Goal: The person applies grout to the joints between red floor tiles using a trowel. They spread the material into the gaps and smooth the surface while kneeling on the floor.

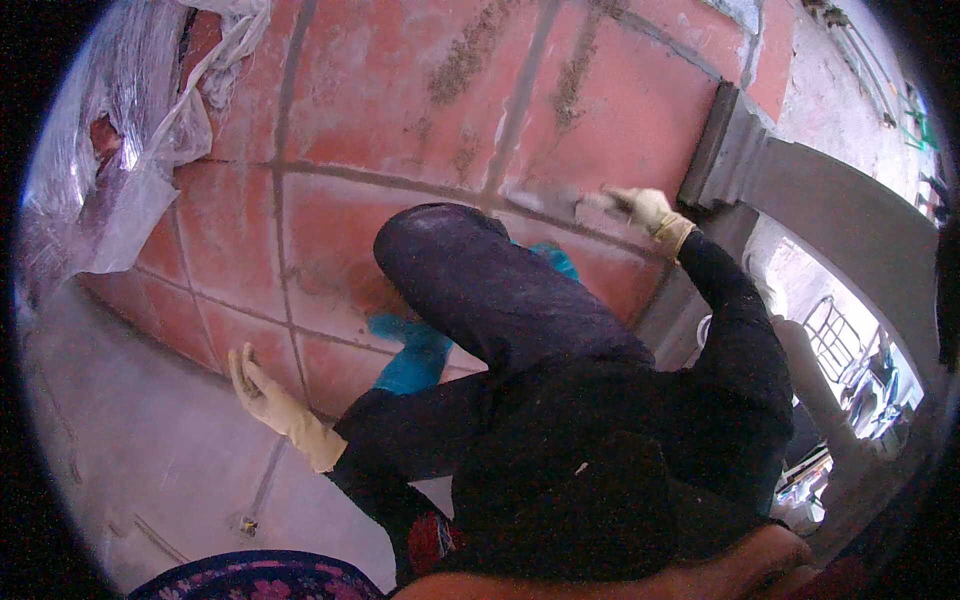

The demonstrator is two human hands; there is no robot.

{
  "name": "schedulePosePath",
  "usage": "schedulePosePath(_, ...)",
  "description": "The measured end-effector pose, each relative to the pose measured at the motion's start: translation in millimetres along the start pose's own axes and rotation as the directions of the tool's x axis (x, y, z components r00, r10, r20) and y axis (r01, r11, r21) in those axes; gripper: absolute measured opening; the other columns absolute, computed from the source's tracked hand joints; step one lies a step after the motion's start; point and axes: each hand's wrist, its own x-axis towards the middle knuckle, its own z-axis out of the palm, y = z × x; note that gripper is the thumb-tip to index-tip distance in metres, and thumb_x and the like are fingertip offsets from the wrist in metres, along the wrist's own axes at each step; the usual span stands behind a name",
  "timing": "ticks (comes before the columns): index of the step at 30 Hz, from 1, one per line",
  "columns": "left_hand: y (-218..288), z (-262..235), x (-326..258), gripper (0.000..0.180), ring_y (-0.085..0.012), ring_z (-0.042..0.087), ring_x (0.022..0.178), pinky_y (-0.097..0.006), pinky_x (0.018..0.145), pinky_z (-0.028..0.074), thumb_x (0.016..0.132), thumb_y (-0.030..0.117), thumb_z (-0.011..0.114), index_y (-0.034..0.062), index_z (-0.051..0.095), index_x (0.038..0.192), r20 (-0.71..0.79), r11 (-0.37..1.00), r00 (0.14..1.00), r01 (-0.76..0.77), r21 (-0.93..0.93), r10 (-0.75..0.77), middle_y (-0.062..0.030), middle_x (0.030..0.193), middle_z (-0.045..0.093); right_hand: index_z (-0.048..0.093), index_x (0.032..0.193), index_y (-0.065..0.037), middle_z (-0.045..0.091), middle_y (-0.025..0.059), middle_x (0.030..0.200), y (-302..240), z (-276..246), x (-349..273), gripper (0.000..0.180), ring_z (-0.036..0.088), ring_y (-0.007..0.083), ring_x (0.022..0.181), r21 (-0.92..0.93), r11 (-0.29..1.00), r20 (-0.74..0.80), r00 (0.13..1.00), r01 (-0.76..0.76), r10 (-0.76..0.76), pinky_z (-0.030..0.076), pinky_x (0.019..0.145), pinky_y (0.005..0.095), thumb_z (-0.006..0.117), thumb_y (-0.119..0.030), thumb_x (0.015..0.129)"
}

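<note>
Cream-gloved left hand (276, 403) open at eight o'clock; your right hand (648, 211), at two, seemingly grips a blurred tool (548, 203); press it evenly.

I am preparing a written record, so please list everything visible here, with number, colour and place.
Tiles: many, red, centre and top
Plastic sheet: one or more, clear, upper left
Floor: one, grey, lower left
Railing: one, grey, right
Wire rack: one, dark, beyond the railing
Clutter: uncountable, mixed colours, far right
Blurred thing: one, pale, right of centre, kind unclear
Patterned cloth: one, dark with pink, bottom left
Trousers: one pair, dark, centre
Footwear: two parts, blue, beside them
Sleeves: two, black, lower left and right
Left hand: one, cream glove, lower left
Right hand: one, cream glove, right of centre
</note>
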Motion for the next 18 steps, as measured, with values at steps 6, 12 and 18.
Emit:
schedulePosePath(6,5.7,9.0,7.2,0.038,-0.0240,0.062,0.117,-0.034,0.104,0.047,0.102,0.015,0.050,-0.0078,0.055,0.132,0.026,0.997,1.000,-0.012,0.072,0.010,-0.0176,0.125,0.065,0.063,0.131,-0.013,0.072,0.0054,0.102,70.0,-42.2,47.1,0.039,0.065,0.0115,0.089,0.412,0.902,-0.572,0.735,-0.126,0.364,0.051,0.081,0.0283,0.062,-0.035,0.099)
schedulePosePath(12,9.9,4.3,1.2,0.038,-0.0235,0.062,0.116,-0.034,0.103,0.046,0.103,0.015,0.049,-0.0074,0.054,0.134,0.009,0.996,1.000,-0.017,0.090,0.016,-0.0174,0.123,0.067,0.059,0.136,-0.022,0.072,0.0116,0.110,32.7,-16.0,35.5,0.046,0.071,0.0218,0.097,0.406,0.900,-0.435,0.899,0.158,0.038,0.055,0.083,0.0366,0.062,-0.044,0.095)
schedulePosePath(18,35.5,-12.3,-16.2,0.039,-0.0234,0.062,0.115,-0.035,0.104,0.046,0.102,0.015,0.049,-0.0079,0.053,0.134,-0.097,0.994,0.995,0.006,0.107,0.004,-0.0173,0.122,0.067,0.068,0.122,-0.018,0.073,0.0100,0.099,25.4,-14.1,70.0,0.044,0.071,0.0264,0.089,0.199,0.979,-0.322,0.941,-0.041,0.105,0.055,0.078,0.0362,0.064,-0.051,0.092)
